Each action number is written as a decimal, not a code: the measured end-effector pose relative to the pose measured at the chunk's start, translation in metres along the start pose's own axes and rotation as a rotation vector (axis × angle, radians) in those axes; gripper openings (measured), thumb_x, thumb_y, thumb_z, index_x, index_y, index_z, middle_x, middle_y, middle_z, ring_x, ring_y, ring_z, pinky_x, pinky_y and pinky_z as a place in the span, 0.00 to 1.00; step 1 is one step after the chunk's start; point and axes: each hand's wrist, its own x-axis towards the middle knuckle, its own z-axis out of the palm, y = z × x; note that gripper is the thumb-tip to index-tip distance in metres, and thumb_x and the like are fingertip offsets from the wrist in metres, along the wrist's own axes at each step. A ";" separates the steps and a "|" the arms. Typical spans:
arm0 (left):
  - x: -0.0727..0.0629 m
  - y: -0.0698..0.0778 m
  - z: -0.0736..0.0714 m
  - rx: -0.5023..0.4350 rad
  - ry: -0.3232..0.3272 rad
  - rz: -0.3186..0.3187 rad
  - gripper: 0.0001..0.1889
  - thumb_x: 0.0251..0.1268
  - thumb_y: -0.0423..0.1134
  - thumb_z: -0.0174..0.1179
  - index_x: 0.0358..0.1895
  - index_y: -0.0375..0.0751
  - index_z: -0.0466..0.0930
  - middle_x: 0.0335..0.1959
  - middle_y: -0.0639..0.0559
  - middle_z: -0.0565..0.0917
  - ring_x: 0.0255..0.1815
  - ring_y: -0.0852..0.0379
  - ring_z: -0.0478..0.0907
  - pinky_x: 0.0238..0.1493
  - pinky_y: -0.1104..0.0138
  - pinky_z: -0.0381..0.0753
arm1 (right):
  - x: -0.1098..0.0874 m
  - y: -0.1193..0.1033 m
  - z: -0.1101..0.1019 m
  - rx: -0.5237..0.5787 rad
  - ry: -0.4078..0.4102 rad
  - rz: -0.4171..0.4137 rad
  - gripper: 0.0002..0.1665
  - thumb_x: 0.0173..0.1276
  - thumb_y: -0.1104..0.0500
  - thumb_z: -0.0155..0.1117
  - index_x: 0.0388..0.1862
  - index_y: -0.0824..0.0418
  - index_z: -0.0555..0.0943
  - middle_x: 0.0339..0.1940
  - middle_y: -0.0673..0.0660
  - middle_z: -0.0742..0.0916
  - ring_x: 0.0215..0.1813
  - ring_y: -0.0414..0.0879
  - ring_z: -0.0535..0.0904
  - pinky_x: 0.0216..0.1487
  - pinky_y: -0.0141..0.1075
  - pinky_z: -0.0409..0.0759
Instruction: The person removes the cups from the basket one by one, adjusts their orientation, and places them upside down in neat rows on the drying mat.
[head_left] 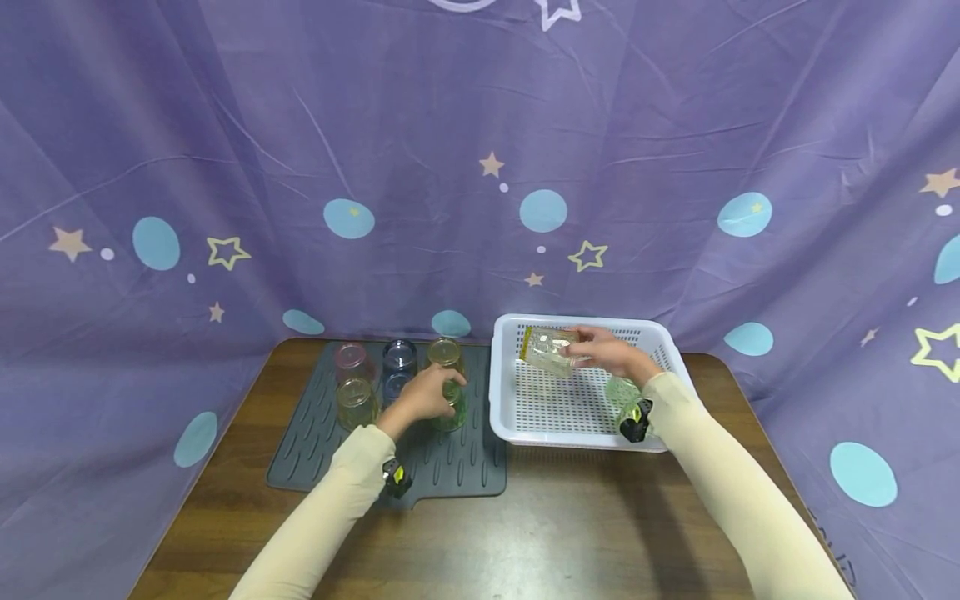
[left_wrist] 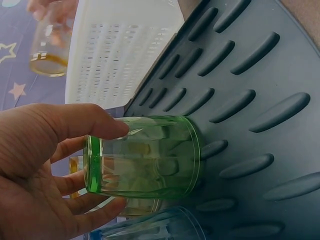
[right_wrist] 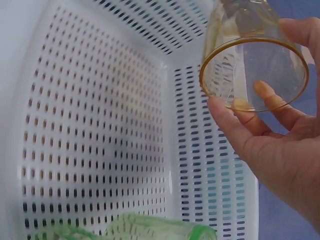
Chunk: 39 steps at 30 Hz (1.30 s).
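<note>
My left hand grips a green glass near its base, thumb on one side and fingers on the other. This glass stands upside down on the dark grey drying mat, its rim at the ridges. Over the white basket, my right hand holds a clear glass with an amber rim, tilted on its side, between thumb and fingers. Beside the left hand, upturned glasses stand on the mat: a pink glass, a blue glass, an amber glass and a yellowish glass.
Green glasses lie in the basket at its near right, partly hidden by the right wrist in the head view. Mat and basket sit side by side on a wooden table. A purple patterned curtain hangs right behind them.
</note>
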 end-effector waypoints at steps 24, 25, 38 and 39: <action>-0.001 0.012 -0.012 -0.200 0.095 0.101 0.30 0.56 0.36 0.73 0.64 0.38 0.78 0.59 0.35 0.82 0.61 0.37 0.78 0.62 0.46 0.78 | -0.022 -0.053 0.029 0.635 -0.122 -0.245 0.23 0.70 0.67 0.56 0.63 0.55 0.74 0.57 0.51 0.84 0.54 0.46 0.83 0.58 0.37 0.83; -0.001 0.015 -0.015 -0.225 0.108 0.106 0.31 0.58 0.38 0.72 0.66 0.38 0.76 0.60 0.35 0.81 0.62 0.37 0.78 0.64 0.46 0.77 | -0.023 -0.055 0.031 0.645 -0.130 -0.255 0.24 0.70 0.67 0.56 0.64 0.55 0.74 0.58 0.51 0.83 0.54 0.47 0.83 0.58 0.37 0.83; -0.006 0.065 -0.058 -0.891 0.148 0.216 0.37 0.67 0.41 0.67 0.77 0.51 0.62 0.66 0.40 0.76 0.67 0.42 0.75 0.66 0.48 0.77 | -0.033 -0.069 0.054 0.555 -0.184 -0.317 0.29 0.69 0.64 0.61 0.68 0.53 0.71 0.62 0.50 0.82 0.60 0.45 0.81 0.62 0.38 0.81; -0.006 0.068 -0.060 -0.919 0.144 0.229 0.36 0.67 0.41 0.66 0.77 0.52 0.62 0.65 0.41 0.76 0.67 0.42 0.75 0.66 0.48 0.77 | -0.034 -0.069 0.055 0.543 -0.188 -0.315 0.30 0.70 0.64 0.61 0.70 0.54 0.70 0.63 0.50 0.82 0.60 0.45 0.82 0.62 0.39 0.81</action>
